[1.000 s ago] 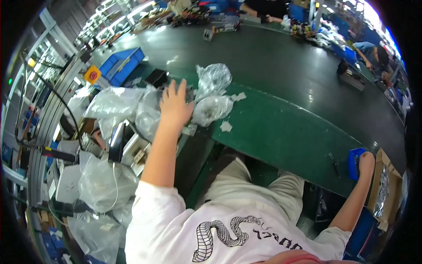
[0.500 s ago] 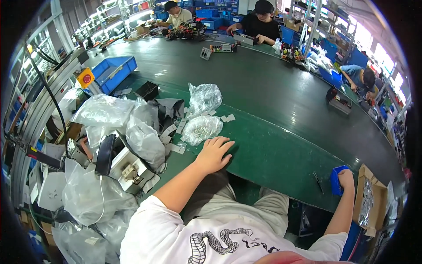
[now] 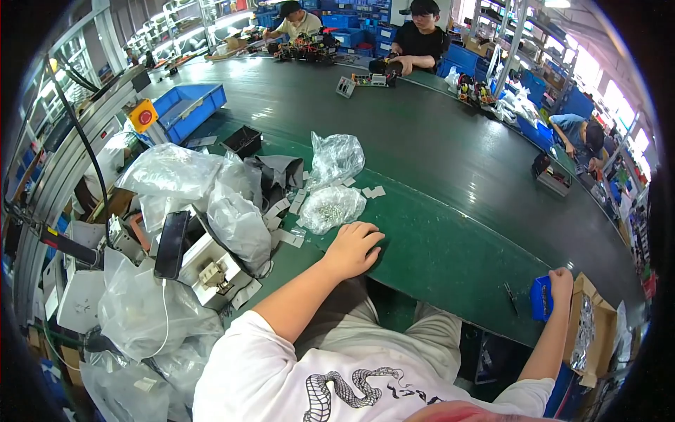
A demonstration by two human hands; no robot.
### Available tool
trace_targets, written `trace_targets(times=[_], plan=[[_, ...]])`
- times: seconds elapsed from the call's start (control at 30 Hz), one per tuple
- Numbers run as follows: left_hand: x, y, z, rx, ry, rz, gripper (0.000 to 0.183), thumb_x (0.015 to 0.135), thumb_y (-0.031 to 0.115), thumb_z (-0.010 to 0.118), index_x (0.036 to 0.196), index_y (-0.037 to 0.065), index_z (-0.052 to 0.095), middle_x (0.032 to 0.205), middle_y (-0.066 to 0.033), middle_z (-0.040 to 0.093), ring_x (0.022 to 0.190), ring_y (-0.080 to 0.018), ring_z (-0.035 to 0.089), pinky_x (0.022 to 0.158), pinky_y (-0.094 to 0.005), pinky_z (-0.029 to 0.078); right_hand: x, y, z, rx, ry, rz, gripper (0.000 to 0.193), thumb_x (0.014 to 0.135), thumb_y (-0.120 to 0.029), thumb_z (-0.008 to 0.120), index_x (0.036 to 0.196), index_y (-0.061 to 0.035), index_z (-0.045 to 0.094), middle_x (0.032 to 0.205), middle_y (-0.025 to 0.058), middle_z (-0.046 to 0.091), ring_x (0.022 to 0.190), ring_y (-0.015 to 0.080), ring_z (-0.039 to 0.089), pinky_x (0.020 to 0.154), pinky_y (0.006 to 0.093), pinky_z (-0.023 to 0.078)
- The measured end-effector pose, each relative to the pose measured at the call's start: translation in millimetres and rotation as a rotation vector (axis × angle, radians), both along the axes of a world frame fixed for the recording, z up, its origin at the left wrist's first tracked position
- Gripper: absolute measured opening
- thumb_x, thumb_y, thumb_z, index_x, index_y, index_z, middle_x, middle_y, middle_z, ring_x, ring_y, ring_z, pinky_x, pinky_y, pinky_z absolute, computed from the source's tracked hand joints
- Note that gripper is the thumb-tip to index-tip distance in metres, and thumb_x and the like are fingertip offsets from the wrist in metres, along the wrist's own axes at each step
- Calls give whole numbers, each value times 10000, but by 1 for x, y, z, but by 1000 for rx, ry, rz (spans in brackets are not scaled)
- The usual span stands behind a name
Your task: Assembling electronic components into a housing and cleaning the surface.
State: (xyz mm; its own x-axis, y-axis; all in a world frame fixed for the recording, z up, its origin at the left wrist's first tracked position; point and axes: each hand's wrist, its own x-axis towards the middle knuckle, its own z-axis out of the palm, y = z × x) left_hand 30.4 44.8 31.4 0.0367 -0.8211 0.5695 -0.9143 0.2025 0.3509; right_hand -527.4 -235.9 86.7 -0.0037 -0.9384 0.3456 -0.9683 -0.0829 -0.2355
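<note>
My left hand [image 3: 354,250] lies on the green work surface [image 3: 436,260] by its near edge, fingers stretched out, holding nothing. Just beyond it are a clear plastic bag of small metal parts [image 3: 333,209] and another crumpled clear bag [image 3: 337,159]. At the right, my right hand [image 3: 561,285] is closed at the right rim of a small blue bin [image 3: 541,299]. Its fingertips are pressed together, and whatever they pinch is too small or hidden to name. A dark, slim pen-like tool [image 3: 510,298] lies left of the bin.
An open cardboard box [image 3: 603,323] with silvery wrapping stands right of the bin. Plastic bags [image 3: 176,172], a phone [image 3: 171,245] with a white cable and metal housings crowd the left. Beyond runs a dark conveyor belt [image 3: 422,141]; co-workers sit along its far side.
My right hand has risen out of the blue bin to its right rim. The left hand stays put. Across the belt, a co-worker's hands have shifted from a grey box to a dark part.
</note>
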Motion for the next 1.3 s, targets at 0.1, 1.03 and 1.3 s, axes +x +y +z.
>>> trace_targets(times=[0.1, 1.03, 1.3], plan=[[-4, -6, 2, -10, 10, -52, 287, 816, 144, 707, 1095, 92, 667, 1144, -79, 606, 1104, -287, 570, 947, -427, 435, 31, 6, 3, 9, -324, 224, 218, 867, -203, 674, 821, 10, 670, 722, 104, 654, 687, 204, 628, 659, 350, 489], [93, -92, 37, -119, 173, 501, 486, 801, 190, 732, 1197, -31, 559, 1167, -247, 586, 1115, -419, 552, 971, -482, 435, 277, 46, -45, 794, -960, 765, 160, 916, -58, 672, 835, -37, 536, 777, 57, 658, 673, 97, 590, 625, 246, 483], [244, -202, 88, 439, -377, 1020, 398, 876, 273, 578, 1190, 30, 615, 1247, -180, 596, 1200, -374, 550, 1004, -481, 442, 276, 52, -36, 883, -938, 663, 142, 897, -54, 690, 839, -12, 568, 721, 70, 656, 629, 106, 602, 584, 251, 483]])
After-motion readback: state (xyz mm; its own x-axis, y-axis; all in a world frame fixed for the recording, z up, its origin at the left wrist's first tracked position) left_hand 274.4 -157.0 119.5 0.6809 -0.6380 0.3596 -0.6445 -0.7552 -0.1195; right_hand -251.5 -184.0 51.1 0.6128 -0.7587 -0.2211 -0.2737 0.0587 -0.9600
